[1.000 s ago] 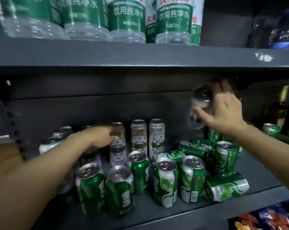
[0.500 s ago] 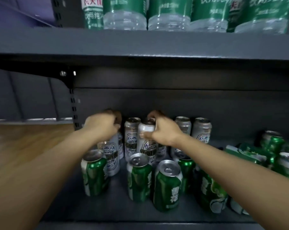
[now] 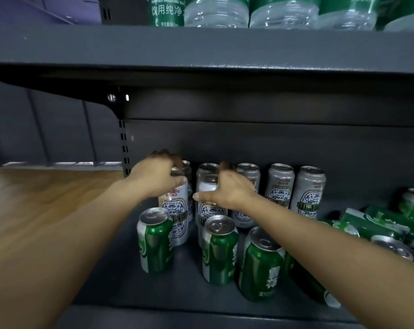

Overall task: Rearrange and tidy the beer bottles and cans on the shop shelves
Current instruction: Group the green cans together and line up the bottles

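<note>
- left hand (image 3: 157,178) grips 1 silver beer can (image 3: 175,210) from the top, right hand (image 3: 228,189) wraps the next silver can (image 3: 208,198)
- guessing they're squaring up the row, green cans (image 3: 219,250) in front

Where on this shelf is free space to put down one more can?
Bare shelf lies right of the last upright silver can, behind the toppled green cans. A front strip before the upright green cans is also bare. It is crowded around both the left hand and right hand.
</note>
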The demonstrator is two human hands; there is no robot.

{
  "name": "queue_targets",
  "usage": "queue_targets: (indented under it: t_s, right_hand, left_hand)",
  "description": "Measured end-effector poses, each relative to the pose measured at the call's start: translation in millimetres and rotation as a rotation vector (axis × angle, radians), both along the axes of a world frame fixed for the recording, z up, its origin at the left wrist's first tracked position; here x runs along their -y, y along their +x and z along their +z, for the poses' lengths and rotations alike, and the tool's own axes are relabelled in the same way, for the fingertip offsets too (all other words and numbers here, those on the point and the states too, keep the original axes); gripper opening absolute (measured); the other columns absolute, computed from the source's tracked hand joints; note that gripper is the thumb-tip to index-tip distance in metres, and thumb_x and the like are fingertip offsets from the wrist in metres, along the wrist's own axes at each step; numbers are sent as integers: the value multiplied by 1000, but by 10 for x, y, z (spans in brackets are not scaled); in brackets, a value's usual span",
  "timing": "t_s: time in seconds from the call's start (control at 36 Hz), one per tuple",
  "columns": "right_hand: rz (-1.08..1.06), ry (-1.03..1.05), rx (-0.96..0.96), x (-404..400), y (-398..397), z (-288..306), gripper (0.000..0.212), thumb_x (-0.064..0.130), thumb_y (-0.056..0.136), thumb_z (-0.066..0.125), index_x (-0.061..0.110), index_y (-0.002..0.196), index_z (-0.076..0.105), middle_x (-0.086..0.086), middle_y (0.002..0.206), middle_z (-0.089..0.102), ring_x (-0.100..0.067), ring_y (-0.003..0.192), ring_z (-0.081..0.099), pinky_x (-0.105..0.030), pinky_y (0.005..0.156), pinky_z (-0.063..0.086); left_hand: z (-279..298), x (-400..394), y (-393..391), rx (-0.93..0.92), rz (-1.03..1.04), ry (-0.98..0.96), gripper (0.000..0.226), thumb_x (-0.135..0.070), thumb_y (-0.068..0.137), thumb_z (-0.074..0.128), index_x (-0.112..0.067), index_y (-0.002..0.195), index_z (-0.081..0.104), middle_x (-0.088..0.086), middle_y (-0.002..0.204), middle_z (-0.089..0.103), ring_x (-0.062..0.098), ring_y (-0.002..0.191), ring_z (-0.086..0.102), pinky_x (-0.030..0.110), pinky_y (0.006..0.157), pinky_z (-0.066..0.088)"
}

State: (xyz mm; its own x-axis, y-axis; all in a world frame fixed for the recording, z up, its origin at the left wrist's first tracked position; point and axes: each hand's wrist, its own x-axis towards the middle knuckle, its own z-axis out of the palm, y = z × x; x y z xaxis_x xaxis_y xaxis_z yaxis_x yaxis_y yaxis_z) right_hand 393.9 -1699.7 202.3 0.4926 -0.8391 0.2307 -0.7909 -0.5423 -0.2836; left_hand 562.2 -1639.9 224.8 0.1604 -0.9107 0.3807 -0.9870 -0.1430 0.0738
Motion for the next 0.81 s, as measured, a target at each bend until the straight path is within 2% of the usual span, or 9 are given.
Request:
queue_targets:
  t_s: [0.14,0.19,0.28,0.33,0.42,0.5,0.61,0.69,0.81]
  right_hand:
    - [82,97,-112,37,-180,188,81,70,85,47,11,141,37,-10,139,50,-26,123,51,-31,89,41]
    - [138,197,-52,86,-400,300,56,56,95,43,13,130,50,-8,129,57,-22,115,54,-29,86,40]
    - [192,351,-172,198,-780,371,27,20,99,51,11,123,58,-2,124,59,-15,113,51,-28,95,38]
    - [198,448,-378,204,-966,385,44,4,95,51,17,137,49,5,134,50,-12,127,43,-25,101,33]
    - [230,499,-549,172,-1105,343,69,-2,91,54,25,150,30,3,154,30,-15,142,27,-25,104,28]
    - [234,499,-477,185,-1191,267,75,-2,87,58,28,150,29,3,155,29,-18,141,29,-28,107,31]
    - [245,566,-378,211,-1276,220,63,0,86,57,29,141,43,-8,147,41,-32,131,44,-54,107,39]
    - [253,659,-208,180,-1343,207,57,4,89,58,26,140,44,-5,146,43,-26,129,47,-46,105,42]
    - [232,580,-283,143,-1297,95,64,19,86,70,25,142,41,0,148,38,-21,133,39,-36,108,37]
  left_hand:
    - [81,-161,-296,-170,-275,79,21,-41,79,74,-27,84,58,-13,83,57,13,84,58,27,71,47]
    - [75,-269,-467,-246,-402,274,36,-43,73,79,-27,99,60,-11,98,58,11,92,57,27,79,50]
    - [-29,-315,-688,-97,-422,519,79,-52,70,77,-33,135,37,-12,130,43,10,118,44,32,101,41]
    - [-93,-289,-805,-28,-423,580,91,-54,69,77,-37,143,26,-11,141,37,13,126,41,37,105,39]
    - [-174,-236,-911,89,-417,632,84,-48,72,78,-31,141,33,-5,138,41,16,121,44,37,101,42]
    - [-222,-217,-944,151,-417,563,70,-43,73,79,-28,131,44,-4,126,48,15,108,46,34,91,45]
    - [-170,-225,-908,94,-377,425,64,-43,67,82,-35,123,51,-10,116,52,13,105,50,33,90,47]
    - [51,-229,-899,45,-338,259,61,-43,63,83,-38,117,56,-10,111,57,14,100,54,33,87,48]
    - [442,-229,-966,-37,-306,122,58,-40,65,83,-37,116,58,-8,110,63,16,98,59,29,83,48]
